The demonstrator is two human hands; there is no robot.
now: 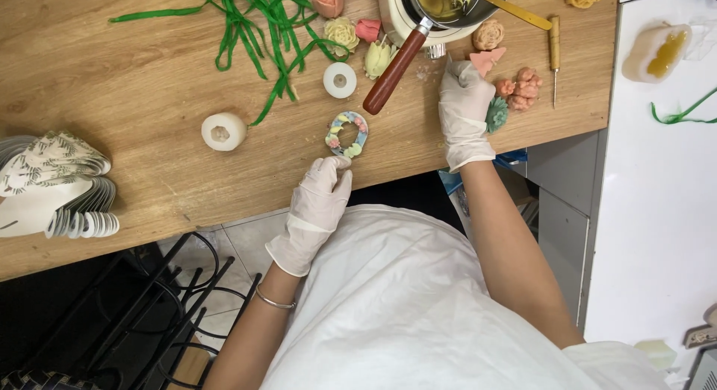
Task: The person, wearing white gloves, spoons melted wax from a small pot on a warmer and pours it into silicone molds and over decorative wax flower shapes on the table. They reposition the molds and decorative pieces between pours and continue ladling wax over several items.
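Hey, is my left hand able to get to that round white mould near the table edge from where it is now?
Probably yes. The left hand rests at the small flower wreath, and the round white mould sits further left on bare wooden table. Nothing lies between them; the green strips lie farther back.

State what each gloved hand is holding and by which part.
The left hand pinches the bottom edge of the pastel flower ring lying on the table. The right hand rests beside a teal flower piece; whether it grips anything cannot be told.
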